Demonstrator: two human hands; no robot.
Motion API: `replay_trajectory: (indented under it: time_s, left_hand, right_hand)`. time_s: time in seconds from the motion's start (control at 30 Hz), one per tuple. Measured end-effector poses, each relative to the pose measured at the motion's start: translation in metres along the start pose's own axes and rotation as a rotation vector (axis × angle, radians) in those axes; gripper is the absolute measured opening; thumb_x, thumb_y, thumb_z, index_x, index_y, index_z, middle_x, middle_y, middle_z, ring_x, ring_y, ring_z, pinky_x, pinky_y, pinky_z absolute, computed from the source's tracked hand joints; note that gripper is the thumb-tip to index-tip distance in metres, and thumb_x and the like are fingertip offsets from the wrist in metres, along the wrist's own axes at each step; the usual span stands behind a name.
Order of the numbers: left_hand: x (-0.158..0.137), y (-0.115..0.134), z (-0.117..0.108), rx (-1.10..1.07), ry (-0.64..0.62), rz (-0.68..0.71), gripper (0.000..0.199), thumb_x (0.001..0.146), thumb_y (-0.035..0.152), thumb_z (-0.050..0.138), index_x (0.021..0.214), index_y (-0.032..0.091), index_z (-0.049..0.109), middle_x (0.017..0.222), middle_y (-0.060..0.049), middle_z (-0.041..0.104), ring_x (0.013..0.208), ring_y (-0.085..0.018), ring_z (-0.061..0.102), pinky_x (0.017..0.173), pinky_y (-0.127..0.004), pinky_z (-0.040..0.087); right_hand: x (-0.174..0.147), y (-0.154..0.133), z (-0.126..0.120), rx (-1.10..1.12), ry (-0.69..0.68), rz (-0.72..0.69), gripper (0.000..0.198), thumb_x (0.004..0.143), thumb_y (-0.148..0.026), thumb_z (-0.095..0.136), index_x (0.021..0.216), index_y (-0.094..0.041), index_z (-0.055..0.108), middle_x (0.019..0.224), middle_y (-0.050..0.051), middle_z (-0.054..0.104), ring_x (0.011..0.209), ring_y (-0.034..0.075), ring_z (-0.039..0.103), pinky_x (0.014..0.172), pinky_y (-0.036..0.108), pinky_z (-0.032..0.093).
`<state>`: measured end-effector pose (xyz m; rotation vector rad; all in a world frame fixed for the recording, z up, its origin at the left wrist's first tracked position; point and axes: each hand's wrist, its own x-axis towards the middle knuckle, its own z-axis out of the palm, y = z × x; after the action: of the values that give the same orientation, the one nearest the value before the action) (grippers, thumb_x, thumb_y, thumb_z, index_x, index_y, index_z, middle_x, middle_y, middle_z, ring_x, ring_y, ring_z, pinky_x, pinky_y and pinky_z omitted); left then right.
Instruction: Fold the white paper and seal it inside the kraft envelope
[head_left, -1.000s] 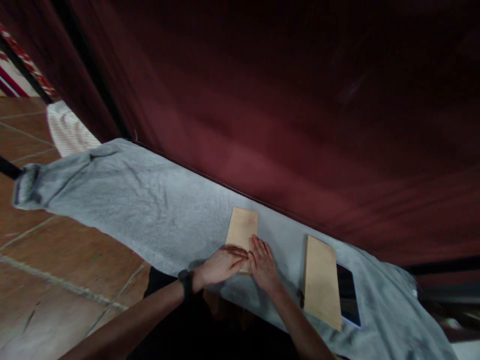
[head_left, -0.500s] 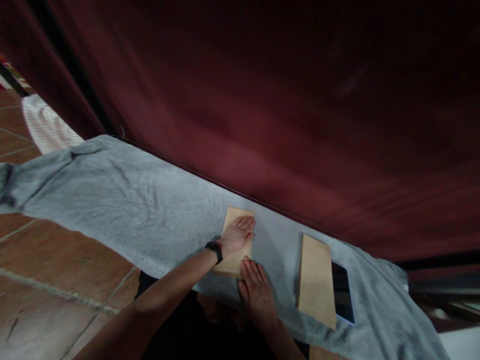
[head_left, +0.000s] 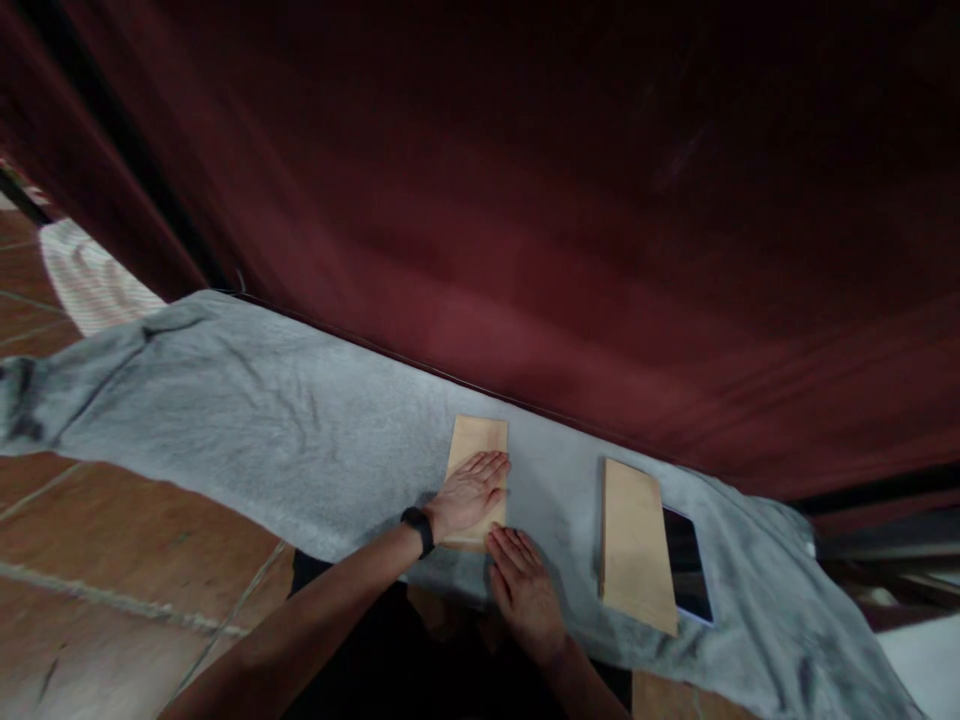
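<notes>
A tan, flat, rectangular piece that looks like a paper envelope or bag [head_left: 480, 434] lies on the grey cloth [head_left: 360, 420] in front of me. My left hand [head_left: 471, 492] rests flat across its middle, fingers stretched out and pointing right; a black band circles that wrist. At its lower right corner lies my right hand [head_left: 526, 590], flat with fingers extended, the tips touching or just beside the edge. Farther right sits a second tan stack of the same shape [head_left: 637, 550]. Neither hand grips anything.
A dark phone-like slab [head_left: 687, 566] lies partly under the right-hand tan stack. Behind the cloth rises a dark red panel [head_left: 480, 270]. Brown floor tiles [head_left: 142, 540] show at left, and a striped white cloth [head_left: 97, 280] hangs at the far left.
My left hand has slid down the tan piece toward me, uncovering more of its upper part. My right hand has shifted slightly down and right. The camera view has tilted a little.
</notes>
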<state>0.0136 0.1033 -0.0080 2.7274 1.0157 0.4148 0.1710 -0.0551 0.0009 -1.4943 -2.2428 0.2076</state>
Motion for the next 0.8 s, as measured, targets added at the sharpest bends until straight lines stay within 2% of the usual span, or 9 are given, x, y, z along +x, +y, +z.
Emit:
replay_trajectory:
  time_s: [0.3, 0.47, 0.6, 0.7, 0.8]
  left_hand:
    - [-0.017, 0.013, -0.009, -0.024, -0.066, 0.013, 0.052, 0.106, 0.037, 0.027, 0.151, 0.016, 0.04, 0.158, -0.008, 0.04, 0.148, -0.017, 0.031, 0.123, -0.037, 0.016]
    - [-0.04, 0.025, -0.02, -0.047, -0.068, 0.07, 0.05, 0.106, 0.038, 0.03, 0.15, 0.018, 0.041, 0.157, -0.008, 0.041, 0.146, -0.017, 0.034, 0.123, -0.038, 0.021]
    - [-0.061, 0.033, -0.024, -0.051, -0.042, 0.113, 0.051, 0.103, 0.038, 0.041, 0.151, 0.02, 0.04, 0.155, -0.009, 0.044, 0.144, -0.02, 0.039, 0.121, -0.04, 0.028]
    - [-0.073, 0.039, -0.023, -0.049, 0.003, 0.123, 0.051, 0.099, 0.038, 0.05, 0.146, 0.02, 0.047, 0.148, -0.009, 0.053, 0.138, -0.022, 0.046, 0.117, -0.042, 0.034]
    - [-0.079, 0.042, -0.02, -0.055, 0.047, 0.106, 0.039, 0.099, 0.032, 0.051, 0.136, 0.022, 0.057, 0.138, -0.006, 0.062, 0.13, -0.022, 0.054, 0.113, -0.041, 0.04]
  right_hand:
    - [-0.005, 0.006, -0.001, 0.05, -0.007, -0.038, 0.047, 0.096, -0.014, 0.045, 0.141, -0.023, 0.055, 0.141, 0.004, 0.06, 0.131, 0.02, 0.054, 0.114, 0.043, 0.044]
    - [-0.001, 0.015, 0.001, 0.204, 0.063, 0.054, 0.041, 0.097, -0.016, 0.042, 0.128, -0.027, 0.066, 0.129, 0.003, 0.068, 0.121, 0.019, 0.061, 0.105, 0.039, 0.052]
    - [0.024, 0.03, 0.002, 0.267, 0.132, 0.154, 0.04, 0.1, -0.021, 0.037, 0.128, -0.024, 0.066, 0.128, 0.005, 0.068, 0.12, 0.018, 0.062, 0.104, 0.037, 0.052]
    - [0.055, 0.041, 0.003, 0.189, 0.08, 0.088, 0.042, 0.101, -0.023, 0.037, 0.135, -0.021, 0.061, 0.138, 0.006, 0.062, 0.13, 0.019, 0.055, 0.112, 0.04, 0.045]
    - [0.085, 0.05, 0.008, 0.059, 0.013, 0.017, 0.043, 0.102, -0.022, 0.036, 0.139, -0.018, 0.056, 0.145, 0.007, 0.056, 0.135, 0.019, 0.049, 0.117, 0.042, 0.038]
